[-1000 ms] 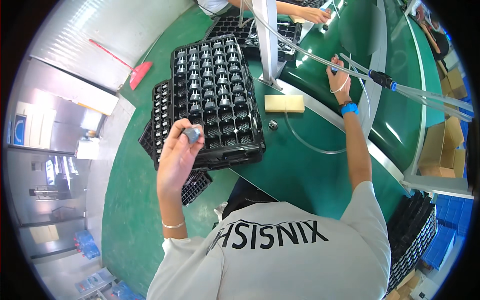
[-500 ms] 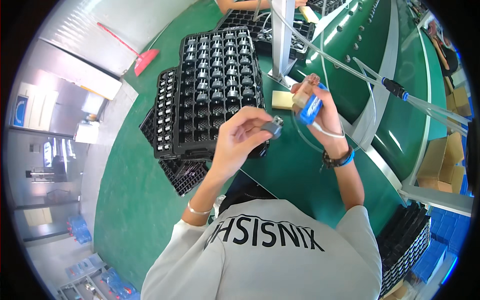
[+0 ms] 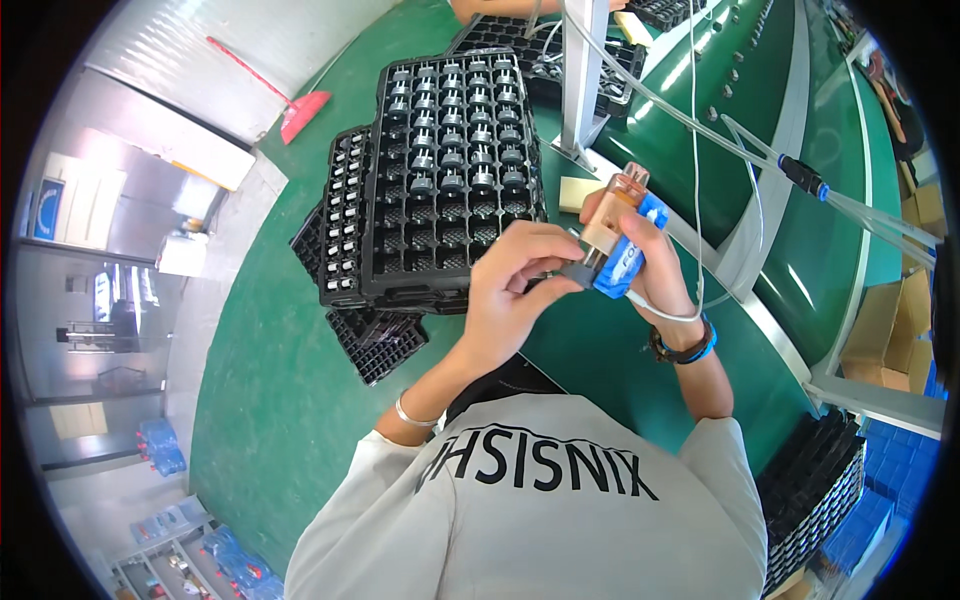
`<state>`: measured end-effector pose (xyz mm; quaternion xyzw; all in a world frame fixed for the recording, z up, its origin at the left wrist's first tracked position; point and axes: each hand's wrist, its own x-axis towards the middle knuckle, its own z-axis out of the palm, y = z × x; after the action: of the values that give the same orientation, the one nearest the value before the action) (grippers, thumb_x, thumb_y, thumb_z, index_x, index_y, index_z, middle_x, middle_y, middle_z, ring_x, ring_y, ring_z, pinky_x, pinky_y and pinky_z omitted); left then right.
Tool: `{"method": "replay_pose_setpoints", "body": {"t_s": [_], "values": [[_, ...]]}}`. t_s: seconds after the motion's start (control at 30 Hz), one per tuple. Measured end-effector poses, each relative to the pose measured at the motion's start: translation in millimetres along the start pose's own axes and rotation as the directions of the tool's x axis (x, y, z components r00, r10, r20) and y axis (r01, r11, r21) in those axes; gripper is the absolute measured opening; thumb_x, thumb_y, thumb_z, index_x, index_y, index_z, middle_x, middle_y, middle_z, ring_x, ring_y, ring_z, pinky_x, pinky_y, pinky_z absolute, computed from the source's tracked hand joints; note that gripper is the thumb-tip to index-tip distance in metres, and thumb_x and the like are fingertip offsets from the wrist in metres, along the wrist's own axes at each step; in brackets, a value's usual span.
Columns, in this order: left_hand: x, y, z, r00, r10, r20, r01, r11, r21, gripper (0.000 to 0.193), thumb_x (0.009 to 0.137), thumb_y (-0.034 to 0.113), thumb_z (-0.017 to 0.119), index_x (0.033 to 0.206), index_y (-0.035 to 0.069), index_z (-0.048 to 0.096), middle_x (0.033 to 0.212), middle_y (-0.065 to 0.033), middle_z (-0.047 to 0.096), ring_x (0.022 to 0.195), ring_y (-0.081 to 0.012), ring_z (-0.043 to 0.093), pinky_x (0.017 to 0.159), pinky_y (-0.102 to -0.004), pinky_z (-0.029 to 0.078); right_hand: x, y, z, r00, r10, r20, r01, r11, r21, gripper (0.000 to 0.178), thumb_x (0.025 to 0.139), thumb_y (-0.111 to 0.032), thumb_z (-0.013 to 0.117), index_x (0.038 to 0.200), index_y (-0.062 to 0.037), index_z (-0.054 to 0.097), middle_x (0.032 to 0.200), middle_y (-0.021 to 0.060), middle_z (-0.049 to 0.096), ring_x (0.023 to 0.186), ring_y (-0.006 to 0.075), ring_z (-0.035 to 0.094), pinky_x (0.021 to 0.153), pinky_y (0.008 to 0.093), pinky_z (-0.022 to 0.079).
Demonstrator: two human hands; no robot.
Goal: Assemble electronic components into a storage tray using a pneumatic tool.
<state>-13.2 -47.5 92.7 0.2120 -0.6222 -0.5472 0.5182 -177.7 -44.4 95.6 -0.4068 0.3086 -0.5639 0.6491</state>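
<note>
My left hand (image 3: pixel 508 292) pinches a small dark grey metal part (image 3: pixel 576 273) between thumb and fingers. The part is up against the lower end of a handheld blue and tan block-shaped device (image 3: pixel 622 264), where pins seem to show between the two; my fingertips hide some of the contact. Wrapped around that device is my right hand (image 3: pixel 662 275), and a white cord (image 3: pixel 665 313) runs from its lower end. To the left stands a black compartment tray (image 3: pixel 415 288), its far rows filled with pronged metal parts (image 3: pixel 452 180) and its near cells without them.
Beside the large tray lies a narrower tray of small silver pieces (image 3: pixel 345 220). A yellowish block (image 3: pixel 578 194) sits near a white metal post (image 3: pixel 580 90). Clear tubes with a black connector (image 3: pixel 800 175) cross at right. Another person's arm (image 3: pixel 520 8) reaches in at the top.
My left hand has moved right, bringing the grey part from apart to against the device. My right hand has tilted the device a little, and the whole view has shifted slightly.
</note>
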Motion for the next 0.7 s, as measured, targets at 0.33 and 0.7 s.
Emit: {"method": "replay_pose_setpoints", "body": {"t_s": [0.33, 0.7], "values": [[-8, -3, -2, 0.994, -0.107, -0.007, 0.106, 0.993, -0.045, 0.030, 0.074, -0.002, 0.065, 0.102, -0.001, 0.053, 0.105, -0.0089, 0.049, 0.094, -0.0167, 0.054, 0.082, -0.0287, 0.047, -3, 11, 4, 0.998, 0.048, -0.032, -0.045, 0.995, 0.092, 0.043, 0.084, -0.037, 0.050, 0.105, 0.0000, 0.048, 0.095, 0.0055, 0.053, 0.086, 0.0119, 0.054, 0.074, 0.0241, 0.045], [109, 5, -164, 0.987, 0.144, 0.069, -0.096, 0.194, 0.976, 0.018, 0.078, 0.006, 0.058, 0.096, 0.007, 0.060, 0.097, -0.0088, 0.058, 0.092, -0.0254, 0.054, 0.083, -0.0335, 0.042, 52, 57, -120, 0.896, -0.437, -0.082, 0.174, 0.514, -0.840, 0.038, 0.081, -0.015, 0.059, 0.109, 0.0066, 0.046, 0.097, 0.0069, 0.057, 0.081, 0.0150, 0.057, 0.072, 0.0250, 0.046]]}}
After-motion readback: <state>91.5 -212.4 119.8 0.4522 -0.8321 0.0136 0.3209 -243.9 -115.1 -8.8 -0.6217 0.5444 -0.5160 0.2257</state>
